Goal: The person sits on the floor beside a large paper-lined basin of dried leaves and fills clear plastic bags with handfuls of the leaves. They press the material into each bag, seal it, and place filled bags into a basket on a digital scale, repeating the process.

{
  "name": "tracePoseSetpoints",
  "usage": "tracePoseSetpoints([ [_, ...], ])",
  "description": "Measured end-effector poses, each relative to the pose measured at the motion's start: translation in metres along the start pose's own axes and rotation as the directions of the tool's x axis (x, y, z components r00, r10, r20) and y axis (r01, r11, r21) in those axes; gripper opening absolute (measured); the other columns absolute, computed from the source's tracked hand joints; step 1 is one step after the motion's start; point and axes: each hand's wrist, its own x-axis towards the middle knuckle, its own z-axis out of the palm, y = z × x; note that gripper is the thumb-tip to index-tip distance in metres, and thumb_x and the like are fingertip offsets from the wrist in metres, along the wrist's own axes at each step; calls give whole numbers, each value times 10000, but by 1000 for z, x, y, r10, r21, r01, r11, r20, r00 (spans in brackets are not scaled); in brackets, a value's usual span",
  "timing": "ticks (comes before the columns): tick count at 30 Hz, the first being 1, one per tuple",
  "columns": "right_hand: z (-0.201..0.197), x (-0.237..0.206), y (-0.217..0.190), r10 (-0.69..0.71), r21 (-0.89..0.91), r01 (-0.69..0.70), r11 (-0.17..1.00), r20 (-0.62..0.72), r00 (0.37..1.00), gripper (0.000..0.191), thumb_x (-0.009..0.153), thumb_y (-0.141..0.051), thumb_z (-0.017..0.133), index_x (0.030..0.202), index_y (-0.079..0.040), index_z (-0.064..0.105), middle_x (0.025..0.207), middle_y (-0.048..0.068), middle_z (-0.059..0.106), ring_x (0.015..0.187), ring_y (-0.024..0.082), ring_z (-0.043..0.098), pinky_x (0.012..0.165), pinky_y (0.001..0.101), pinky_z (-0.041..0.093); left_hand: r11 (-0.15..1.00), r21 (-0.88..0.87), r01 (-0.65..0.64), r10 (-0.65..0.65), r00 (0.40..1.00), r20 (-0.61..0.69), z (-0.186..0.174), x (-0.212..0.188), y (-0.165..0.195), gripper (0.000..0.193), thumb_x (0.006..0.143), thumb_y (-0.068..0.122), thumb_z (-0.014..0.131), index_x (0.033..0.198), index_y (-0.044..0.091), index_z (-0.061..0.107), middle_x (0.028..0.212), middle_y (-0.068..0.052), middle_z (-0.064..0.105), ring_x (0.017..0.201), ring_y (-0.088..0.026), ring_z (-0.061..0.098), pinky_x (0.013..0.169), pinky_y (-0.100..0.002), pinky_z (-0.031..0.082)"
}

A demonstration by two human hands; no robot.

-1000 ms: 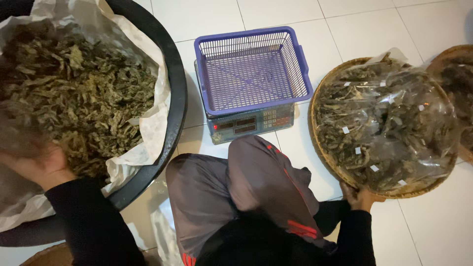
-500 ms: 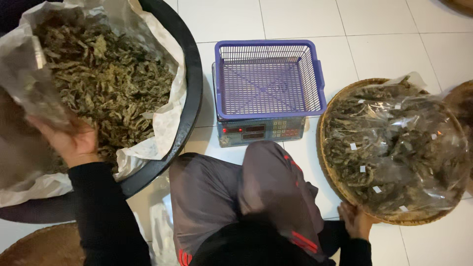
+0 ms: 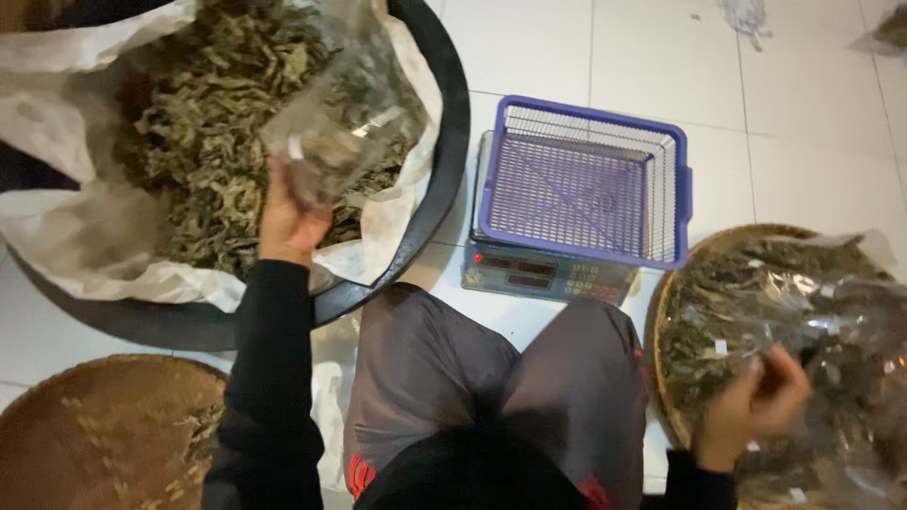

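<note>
My left hand (image 3: 288, 219) grips a clear plastic bag (image 3: 342, 123) part-filled with dried green leaves, held up over a big black basin (image 3: 444, 179). The basin is lined with white plastic (image 3: 85, 236) and heaped with the same dried leaves (image 3: 203, 123). My right hand (image 3: 756, 404) rests with fingers curled on the filled clear bags (image 3: 812, 331) piled in a round woven tray (image 3: 666, 312) at the right. Between them a purple mesh basket (image 3: 581, 189) sits empty on a small digital scale (image 3: 543, 274).
A second woven tray (image 3: 104, 430) with a few leaf scraps lies at the lower left. My knees in grey trousers (image 3: 491, 378) fill the bottom centre. White floor tiles (image 3: 803, 104) stretch beyond the scale, with scraps of plastic at the top right.
My left hand has lifted a part-filled bag out of the basin's leaf heap. My right hand has moved from the tray's rim onto the piled bags. The camera has shifted.
</note>
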Motion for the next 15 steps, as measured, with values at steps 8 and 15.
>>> tracePoseSetpoints([
  [8,128,85,-219,-463,505,172,846,535,707,188,1034,42,640,1205,-24,685,1263,93,582,1133,186,614,960,295,541,992,120,-30,38,997,-62,40,-16,-40,370,970,279,720,1279,153,561,1166,9,701,1068,-168,705,856,-392,627],
  [15,256,101,-296,-738,616,411,673,598,312,297,931,-46,777,1185,-198,791,1515,135,378,1358,360,465,1081,468,496,969,245,23,-4,997,-78,62,-20,-18,439,987,209,749,1371,116,556,1129,-13,704,998,-145,704,801,-324,623],
])
